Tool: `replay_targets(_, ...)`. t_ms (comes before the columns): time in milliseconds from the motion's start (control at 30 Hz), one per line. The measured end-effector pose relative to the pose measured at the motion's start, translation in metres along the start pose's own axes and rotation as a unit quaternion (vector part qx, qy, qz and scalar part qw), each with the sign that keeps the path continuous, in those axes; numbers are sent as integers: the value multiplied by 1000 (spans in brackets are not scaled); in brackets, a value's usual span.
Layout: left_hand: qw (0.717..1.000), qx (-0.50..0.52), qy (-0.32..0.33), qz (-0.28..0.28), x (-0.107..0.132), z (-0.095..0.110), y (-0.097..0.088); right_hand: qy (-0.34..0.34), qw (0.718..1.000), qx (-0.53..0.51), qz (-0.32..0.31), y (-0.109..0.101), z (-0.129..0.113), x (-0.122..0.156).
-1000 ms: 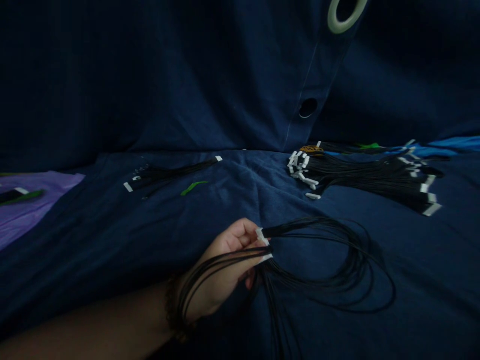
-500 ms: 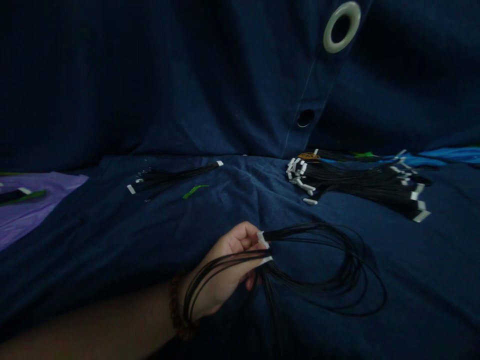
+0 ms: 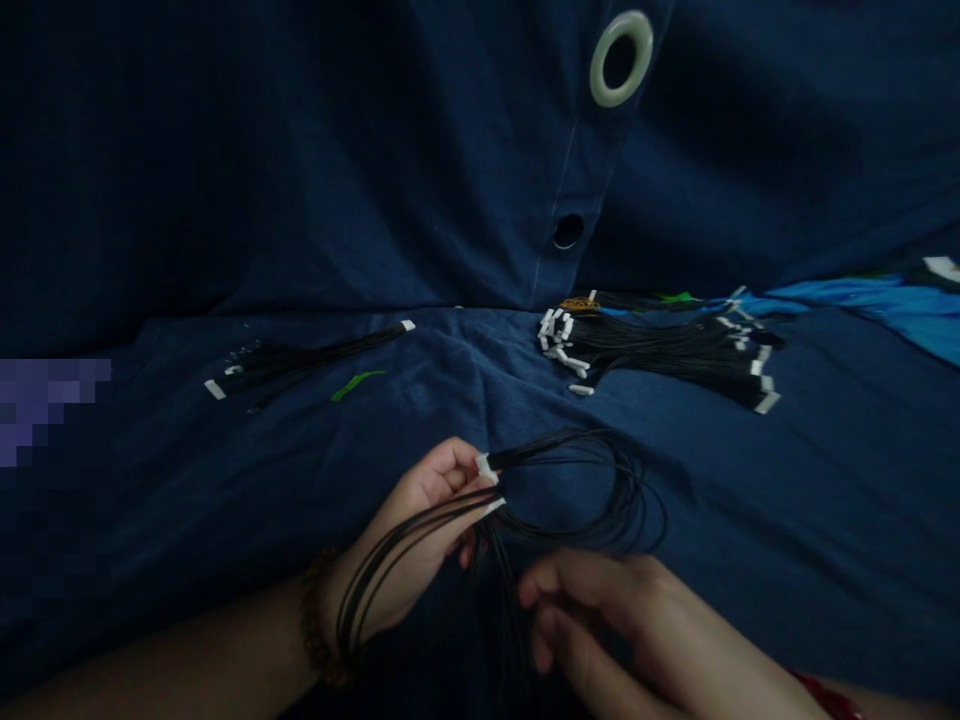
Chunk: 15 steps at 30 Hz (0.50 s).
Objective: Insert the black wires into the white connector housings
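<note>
Thin black cables (image 3: 570, 490) with white end connectors (image 3: 486, 467) form a loose bundle, held low and centre in view above navy blue cloth (image 3: 225, 480). The cloth is creased and covers the work surface, then rises behind as a dark navy fabric panel (image 3: 300, 170) with a pale green ring (image 3: 621, 58) and a dark round hole (image 3: 568, 231). The bundle's connector end points up and to the right. Its long axis is not straight: the wires sweep right in a wide loop, while others drop toward the bottom of the view. The left hand (image 3: 416, 525), wearing a beaded bracelet (image 3: 319, 620), is closed in a pinch on the cables just behind the connectors. The right hand (image 3: 607, 630), with a red band (image 3: 829, 697) at the wrist, sits just beside the hanging wires, fingers half curled; cannot tell if it has hold of any. Farther back lie a large cable pile (image 3: 660, 350), a smaller cable bunch (image 3: 300, 360), a green strip (image 3: 358, 385) and bright blue cloth (image 3: 862, 310).
</note>
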<state>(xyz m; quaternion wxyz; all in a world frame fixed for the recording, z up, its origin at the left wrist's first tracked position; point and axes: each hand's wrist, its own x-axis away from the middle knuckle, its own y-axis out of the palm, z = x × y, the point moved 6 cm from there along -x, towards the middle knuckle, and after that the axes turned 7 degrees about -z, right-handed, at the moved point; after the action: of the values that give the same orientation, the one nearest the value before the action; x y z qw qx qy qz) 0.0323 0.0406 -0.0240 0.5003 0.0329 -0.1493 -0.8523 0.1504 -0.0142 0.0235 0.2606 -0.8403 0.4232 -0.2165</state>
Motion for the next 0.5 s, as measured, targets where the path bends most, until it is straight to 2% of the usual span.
replay_targets(100,1000,1,-1,-3,0,-1,0,-18,999,-15,22,0,3,-1)
replay_targets(233,1000,-2,6,-2,-1,1,1,-25,999,-24,9,4,2,-4)
replay_targets(400,1000,12,-12,-4,-2,1,3,54,996,-65,-10,9,12,-14)
replay_targets(500,1000,10,-15,-3,-2,2,4,60,997,-55,5,8,16,-19)
